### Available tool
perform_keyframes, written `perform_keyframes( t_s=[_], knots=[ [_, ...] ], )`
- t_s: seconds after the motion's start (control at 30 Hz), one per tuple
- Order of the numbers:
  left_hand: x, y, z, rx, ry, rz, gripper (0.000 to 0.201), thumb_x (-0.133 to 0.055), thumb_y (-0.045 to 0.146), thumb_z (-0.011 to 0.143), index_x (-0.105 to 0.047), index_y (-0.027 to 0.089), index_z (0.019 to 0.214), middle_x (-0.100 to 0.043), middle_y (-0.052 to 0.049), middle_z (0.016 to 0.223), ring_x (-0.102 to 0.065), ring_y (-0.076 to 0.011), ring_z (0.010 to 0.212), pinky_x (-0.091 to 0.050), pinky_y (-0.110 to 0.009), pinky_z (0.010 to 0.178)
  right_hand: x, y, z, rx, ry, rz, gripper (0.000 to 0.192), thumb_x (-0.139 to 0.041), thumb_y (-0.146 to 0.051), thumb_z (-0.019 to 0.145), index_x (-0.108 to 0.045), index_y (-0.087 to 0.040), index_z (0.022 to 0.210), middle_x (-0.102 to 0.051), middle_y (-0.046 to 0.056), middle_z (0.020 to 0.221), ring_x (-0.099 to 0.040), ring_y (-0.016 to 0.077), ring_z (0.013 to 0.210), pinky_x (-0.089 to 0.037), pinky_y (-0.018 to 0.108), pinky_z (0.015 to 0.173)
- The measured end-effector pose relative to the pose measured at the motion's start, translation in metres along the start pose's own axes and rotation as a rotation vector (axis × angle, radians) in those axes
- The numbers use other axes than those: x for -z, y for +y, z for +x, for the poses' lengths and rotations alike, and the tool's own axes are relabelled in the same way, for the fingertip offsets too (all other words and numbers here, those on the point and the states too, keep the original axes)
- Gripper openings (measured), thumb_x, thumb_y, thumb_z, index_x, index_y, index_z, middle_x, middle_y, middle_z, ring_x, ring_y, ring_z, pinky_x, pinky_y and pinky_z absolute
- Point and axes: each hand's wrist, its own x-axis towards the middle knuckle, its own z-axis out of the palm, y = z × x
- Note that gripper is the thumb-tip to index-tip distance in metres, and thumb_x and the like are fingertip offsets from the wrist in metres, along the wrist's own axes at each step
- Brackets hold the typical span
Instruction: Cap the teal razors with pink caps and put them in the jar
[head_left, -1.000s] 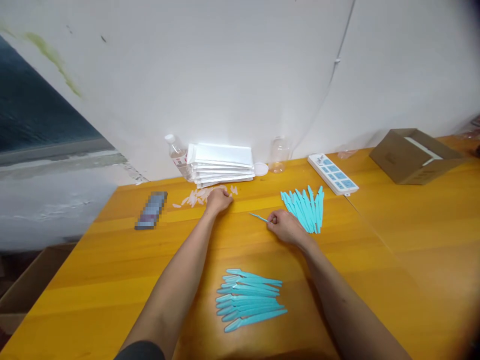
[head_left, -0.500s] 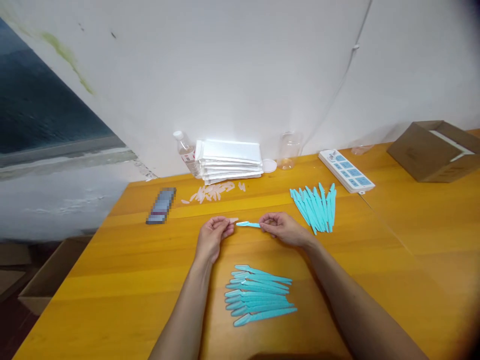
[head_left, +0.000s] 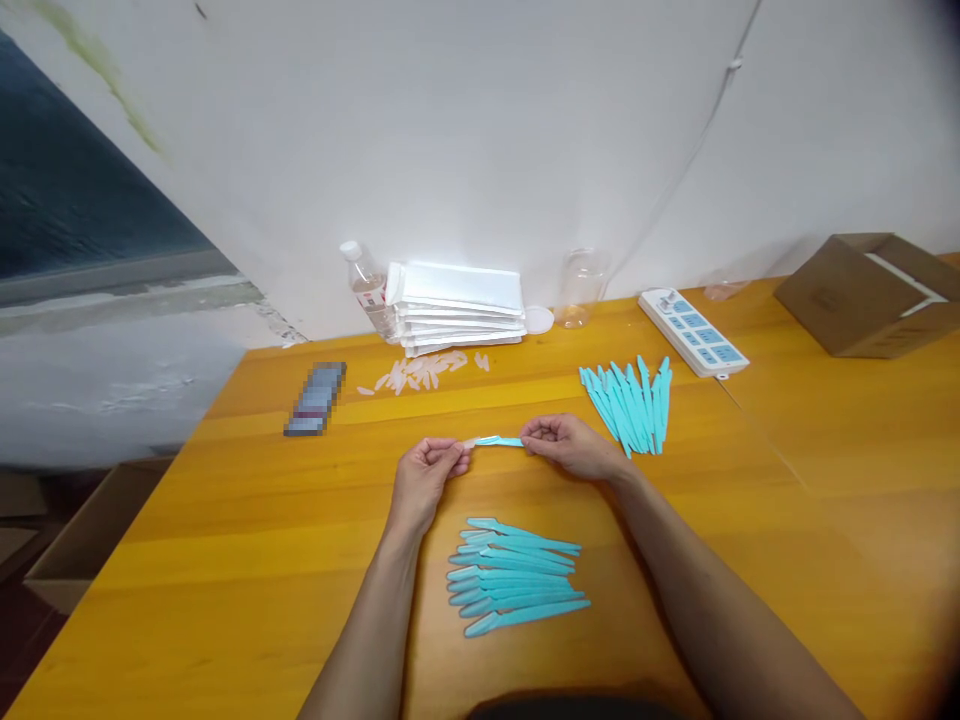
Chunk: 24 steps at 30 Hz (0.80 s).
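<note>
Between the fingertips of my left hand (head_left: 426,478) is a small clear blade cap (head_left: 470,443). My right hand (head_left: 566,444) pinches a teal eyebrow razor (head_left: 504,441) by its handle end, blade end pointing left. Cap and blade tip meet in line; how far the cap covers the blade is too small to tell. Nearer my body, between my forearms, several teal razors with clear covers over their blade ends lie in a fanned row (head_left: 525,582). To the right of my right hand is another group of teal razors (head_left: 628,405). Loose clear caps (head_left: 420,372) are scattered beyond my left hand.
Along the wall stand a plastic bottle (head_left: 367,293), a stack of white packets (head_left: 457,310), a clear jar (head_left: 581,290) and a white lid (head_left: 538,320). A power strip (head_left: 694,335) and a cardboard box (head_left: 855,300) are right. A phone (head_left: 315,400) lies left on the wooden table (head_left: 225,560).
The razor and the cap have come together; a small gap was between them before. The whole view has shifted slightly.
</note>
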Motion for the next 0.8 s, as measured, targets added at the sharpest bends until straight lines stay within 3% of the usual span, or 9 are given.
perform_keyframes(
  t_s=[0.17,0.27,0.4,0.43,0.5,0.6,0.7,0.8],
  knots=[
    [-0.006,0.002,-0.004,-0.009,-0.123,0.151,0.041,-0.085,0.045,0.068,-0.068,0.013,0.089,-0.077,-0.007,0.080,-0.071,-0.0147,0.072,-0.057,-0.029,0.076,-0.003,-0.006,-0.002,-0.010,-0.064,-0.063,0.040,-0.066,-0.055,0.077,-0.065,-0.016,0.087,-0.055,-0.004,0.066,-0.043,0.0095,0.059,-0.032,0.023,0.055],
    [-0.006,0.011,-0.014,-0.030,-0.244,0.349,0.036,-0.081,0.045,0.073,-0.073,0.014,0.090,-0.077,-0.007,0.083,-0.069,-0.0157,0.072,-0.054,-0.026,0.072,-0.009,-0.014,-0.011,-0.007,-0.116,-0.107,0.037,-0.065,-0.052,0.078,-0.066,-0.015,0.086,-0.054,-0.004,0.062,-0.041,0.0085,0.055,-0.030,0.022,0.051],
    [0.005,0.024,-0.042,-0.077,-0.394,0.640,0.029,-0.071,0.043,0.084,-0.079,0.019,0.098,-0.078,-0.006,0.096,-0.070,-0.0204,0.084,-0.052,-0.028,0.075,-0.004,-0.028,-0.027,0.044,-0.189,-0.366,0.035,-0.063,-0.050,0.080,-0.071,-0.016,0.078,-0.061,-0.002,0.064,-0.046,0.0100,0.056,-0.033,0.022,0.053],
    [0.008,0.025,-0.051,-0.090,-0.409,0.677,0.027,-0.070,0.042,0.085,-0.079,0.021,0.098,-0.078,-0.006,0.096,-0.070,-0.0210,0.085,-0.052,-0.028,0.077,0.002,-0.031,-0.030,0.050,-0.121,-0.446,0.035,-0.063,-0.049,0.081,-0.072,-0.016,0.075,-0.063,-0.001,0.065,-0.049,0.0109,0.058,-0.034,0.023,0.054],
    [0.014,0.024,-0.069,-0.121,-0.410,0.733,0.023,-0.068,0.040,0.087,-0.080,0.023,0.096,-0.078,-0.006,0.095,-0.070,-0.0216,0.085,-0.052,-0.030,0.078,0.020,-0.032,-0.035,0.009,0.152,-0.597,0.036,-0.060,-0.048,0.085,-0.072,-0.016,0.073,-0.067,0.002,0.067,-0.054,0.0134,0.061,-0.035,0.025,0.057],
    [0.019,0.018,-0.088,-0.215,-0.392,0.805,0.017,-0.068,0.038,0.086,-0.080,0.028,0.091,-0.077,-0.006,0.091,-0.069,-0.0234,0.084,-0.052,-0.033,0.080,0.053,-0.027,-0.041,-0.195,0.580,-0.801,0.031,-0.060,-0.045,0.084,-0.073,-0.018,0.076,-0.070,0.006,0.071,-0.060,0.0181,0.067,-0.037,0.028,0.060],
    [0.024,0.015,-0.089,-0.332,-0.328,0.820,0.012,-0.071,0.037,0.084,-0.080,0.032,0.090,-0.076,-0.006,0.097,-0.068,-0.0262,0.093,-0.051,-0.038,0.088,0.080,-0.017,-0.047,-0.404,0.738,-0.942,0.028,-0.064,-0.047,0.078,-0.073,-0.021,0.078,-0.072,0.010,0.076,-0.065,0.0251,0.075,-0.038,0.031,0.061],
    [0.029,0.024,-0.073,-0.401,-0.198,0.827,0.015,-0.070,0.038,0.085,-0.079,0.031,0.095,-0.075,-0.005,0.101,-0.067,-0.0243,0.094,-0.051,-0.035,0.087,0.088,-0.009,-0.049,-0.469,0.754,-0.989,0.032,-0.066,-0.052,0.075,-0.074,-0.022,0.081,-0.074,0.014,0.082,-0.067,0.0301,0.079,-0.040,0.034,0.061]
  ],
)
